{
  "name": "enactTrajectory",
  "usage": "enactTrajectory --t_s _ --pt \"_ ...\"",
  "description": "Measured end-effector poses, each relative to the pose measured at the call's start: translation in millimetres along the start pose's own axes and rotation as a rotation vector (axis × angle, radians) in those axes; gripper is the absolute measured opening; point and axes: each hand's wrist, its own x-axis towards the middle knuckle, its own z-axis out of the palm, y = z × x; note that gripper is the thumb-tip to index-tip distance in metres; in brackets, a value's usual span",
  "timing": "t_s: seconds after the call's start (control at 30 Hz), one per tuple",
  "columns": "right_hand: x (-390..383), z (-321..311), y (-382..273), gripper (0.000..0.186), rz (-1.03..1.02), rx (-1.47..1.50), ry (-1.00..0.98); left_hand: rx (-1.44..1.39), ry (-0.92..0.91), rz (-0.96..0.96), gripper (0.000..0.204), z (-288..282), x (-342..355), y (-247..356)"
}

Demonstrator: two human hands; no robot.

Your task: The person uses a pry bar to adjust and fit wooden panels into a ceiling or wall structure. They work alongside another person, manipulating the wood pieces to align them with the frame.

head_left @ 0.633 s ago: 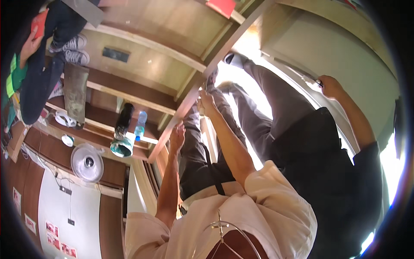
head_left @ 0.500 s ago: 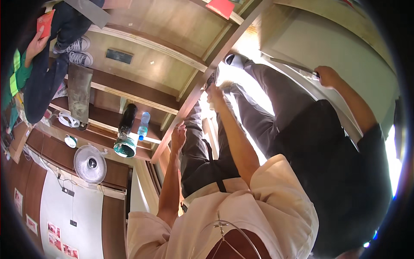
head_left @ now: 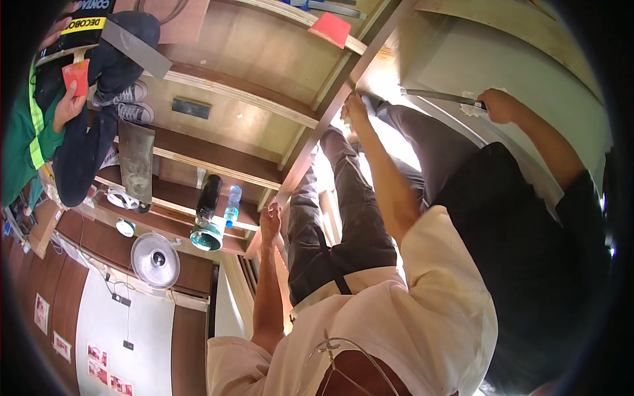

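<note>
Pale grey board (head_left: 475,59) fills the upper right of the head view, and the right hand (head_left: 502,105) is up against it. The arm, in a black short sleeve, comes in from the lower right rim. Its fingers are curled tight around the near end of a long flat metal blade (head_left: 439,97). The blade runs leftward from the fist and lies along the lower edge of the board, with a small white smear just beside the knuckles. Whether the blade's edge actually touches the board I cannot tell. The left hand is out of view.

Close on the left stands a co-worker in a cream shirt (head_left: 429,297) and dark trousers, both arms raised. One of this person's hands (head_left: 354,105) grips a slanted wooden rail (head_left: 317,138) high up, near the blade's far tip. The other hand (head_left: 271,221) rests lower on the same rail, fingers loosely bent.

Well apart at the upper left, another person in a green vest (head_left: 26,138) pinches a red card (head_left: 76,76) between thumb and fingers. Near the wooden shelves sit a clear plastic bottle (head_left: 231,203) and a dark flask (head_left: 209,198) just beside it. A small white fan (head_left: 155,259) hangs on the brown wall nearby. A red pad (head_left: 330,28) lies on the planks at the top.
</note>
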Motion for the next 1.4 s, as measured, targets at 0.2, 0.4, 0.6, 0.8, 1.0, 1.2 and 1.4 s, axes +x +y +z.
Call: enactTrajectory --t_s 0.2,0.4,0.6,0.8,1.0,1.2,1.4 --pt "-70 50 17 0.038 -0.079 0.182 0.132 0.026 -0.026 -0.019 0.048 41 3 47" --pt "-87 36 5 0.048 0.026 0.143 0.149 -0.076 -0.074 -0.018 0.035 73 36 110" --pt "-66 21 -35 0.053 0.018 0.032 0.059 -0.057 -0.088 -0.022 0.034 87 47 130" --pt "-24 24 -94 0.056 -0.150 0.082 0.050 0.067 -0.151 -0.010 0.038 85 44 126" --pt "-21 23 -98 0.038 -0.236 0.005 0.067 0.023 -0.124 -0.030 0.039 75 51 131" --pt "-8 24 -151 0.030 -0.316 0.076 0.001 0.053 -0.091 0.002 0.036 80 62 160" --pt "-24 15 -121 0.014 -0.233 0.176 0.006 0.098 -0.128 -0.004 0.032 91 53 139"
